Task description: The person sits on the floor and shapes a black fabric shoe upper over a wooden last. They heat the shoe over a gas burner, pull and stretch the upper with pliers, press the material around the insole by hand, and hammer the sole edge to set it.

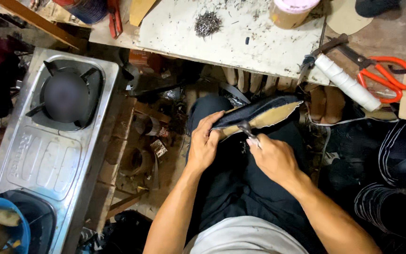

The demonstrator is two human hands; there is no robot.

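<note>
Your left hand (204, 141) grips the near end of a dark fabric shoe upper stretched over a tan insole (259, 114), fingers curled over its edge, holding it above your lap just below the white worktable (240, 42). Your right hand (272, 157) is closed around a small metal pincer tool (250, 131), whose tip touches the upper's lower edge. On the table lie a heap of small grey nails (207, 23), a white spool of thread (347, 82) and orange-handled scissors (386, 75) (just beside the spool). A steel gas stove (57, 131) stands well apart, to your left.
</note>
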